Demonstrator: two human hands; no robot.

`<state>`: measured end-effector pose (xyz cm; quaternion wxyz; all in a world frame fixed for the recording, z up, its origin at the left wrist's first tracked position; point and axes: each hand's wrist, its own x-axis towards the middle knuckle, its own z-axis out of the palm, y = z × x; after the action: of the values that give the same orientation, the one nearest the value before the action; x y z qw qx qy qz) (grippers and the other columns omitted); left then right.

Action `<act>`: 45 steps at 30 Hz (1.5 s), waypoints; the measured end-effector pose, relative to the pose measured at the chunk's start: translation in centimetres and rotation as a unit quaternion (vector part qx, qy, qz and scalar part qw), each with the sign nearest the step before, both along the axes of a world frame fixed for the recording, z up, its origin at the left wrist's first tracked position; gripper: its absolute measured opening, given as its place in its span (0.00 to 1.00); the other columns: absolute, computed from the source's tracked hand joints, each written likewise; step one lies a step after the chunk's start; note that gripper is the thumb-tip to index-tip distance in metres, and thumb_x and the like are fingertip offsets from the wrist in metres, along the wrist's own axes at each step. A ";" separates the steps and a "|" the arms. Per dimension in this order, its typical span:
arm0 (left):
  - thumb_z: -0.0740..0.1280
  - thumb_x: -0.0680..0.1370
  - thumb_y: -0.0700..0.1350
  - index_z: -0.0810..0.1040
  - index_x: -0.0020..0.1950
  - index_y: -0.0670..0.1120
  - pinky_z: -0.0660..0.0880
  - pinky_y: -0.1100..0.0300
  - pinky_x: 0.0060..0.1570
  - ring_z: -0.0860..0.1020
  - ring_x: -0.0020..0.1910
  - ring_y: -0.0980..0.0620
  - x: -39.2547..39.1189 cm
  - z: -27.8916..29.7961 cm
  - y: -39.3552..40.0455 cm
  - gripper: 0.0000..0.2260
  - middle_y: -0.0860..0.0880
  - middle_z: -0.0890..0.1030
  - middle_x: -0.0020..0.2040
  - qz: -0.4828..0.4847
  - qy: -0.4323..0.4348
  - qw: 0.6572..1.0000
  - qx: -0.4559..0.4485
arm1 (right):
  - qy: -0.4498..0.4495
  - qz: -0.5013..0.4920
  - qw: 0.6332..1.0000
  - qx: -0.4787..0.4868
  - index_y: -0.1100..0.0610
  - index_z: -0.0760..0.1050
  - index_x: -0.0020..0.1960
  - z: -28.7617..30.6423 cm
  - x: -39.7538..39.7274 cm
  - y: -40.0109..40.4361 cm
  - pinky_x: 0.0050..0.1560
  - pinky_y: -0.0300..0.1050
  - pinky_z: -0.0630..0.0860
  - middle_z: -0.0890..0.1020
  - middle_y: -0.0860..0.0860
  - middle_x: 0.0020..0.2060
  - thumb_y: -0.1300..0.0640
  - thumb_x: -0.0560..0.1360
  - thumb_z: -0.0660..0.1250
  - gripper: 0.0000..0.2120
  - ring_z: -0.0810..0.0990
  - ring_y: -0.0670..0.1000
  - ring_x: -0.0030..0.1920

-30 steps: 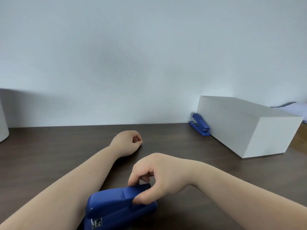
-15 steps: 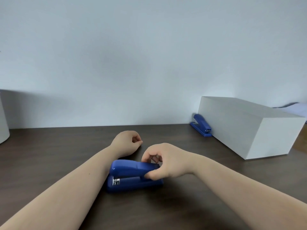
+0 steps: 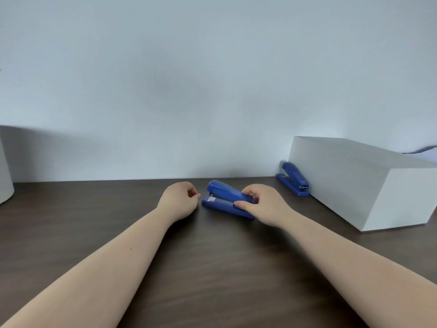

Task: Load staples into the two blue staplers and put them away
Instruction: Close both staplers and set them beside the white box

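Note:
A blue stapler point(image 3: 221, 196) lies on the dark wooden table point(image 3: 212, 268) near the wall, its front end pointing left. My right hand point(image 3: 262, 204) grips its rear end, fingers over the top and thumb along the base. My left hand point(image 3: 181, 201) rests on the table just left of the stapler as a loose fist, holding nothing I can see. A second blue stapler point(image 3: 294, 178) stands farther right, tight against the left side of a white box.
The white box point(image 3: 359, 183) takes up the back right of the table. A white rounded object point(image 3: 6, 183) shows at the far left edge. The pale wall runs right behind the table's back edge.
My right hand has carried the stapler from the near table edge away from me and to the right, close to the wall. My left hand has stayed put.

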<state>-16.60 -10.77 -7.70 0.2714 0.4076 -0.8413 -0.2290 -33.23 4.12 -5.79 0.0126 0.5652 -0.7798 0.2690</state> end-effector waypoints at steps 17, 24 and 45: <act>0.62 0.75 0.50 0.78 0.46 0.50 0.73 0.57 0.46 0.77 0.49 0.49 -1.3 -0.2 -0.5 0.08 0.52 0.80 0.47 0.016 -0.042 0.997 -0.058 | 0.058 -0.254 0.964 -0.049 0.62 0.69 0.58 -1.7 -9.5 -3.0 0.41 0.48 0.69 0.72 0.62 0.56 0.54 0.77 0.63 0.15 0.76 0.63 0.50; 0.62 0.75 0.50 0.78 0.46 0.50 0.72 0.58 0.45 0.76 0.47 0.50 -1.2 -0.1 -0.4 0.07 0.53 0.79 0.44 0.013 -0.042 0.997 -0.067 | 0.064 -0.276 0.958 -0.051 0.62 0.69 0.61 -1.6 -10.7 -3.2 0.43 0.49 0.69 0.70 0.63 0.59 0.59 0.76 0.61 0.15 0.76 0.65 0.52; 0.62 0.75 0.50 0.79 0.46 0.50 0.69 0.59 0.43 0.75 0.46 0.51 -1.0 -0.3 -0.2 0.07 0.55 0.77 0.43 0.017 -0.050 0.996 -0.073 | 0.059 -0.326 0.938 -0.097 0.60 0.66 0.64 -1.8 -10.9 -2.7 0.38 0.49 0.69 0.68 0.61 0.58 0.51 0.77 0.62 0.20 0.78 0.65 0.49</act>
<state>-17.55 -10.96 -7.97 0.2621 0.4120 -0.8611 -0.1418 -44.16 1.41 -7.57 0.2004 0.2906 -0.8892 0.2910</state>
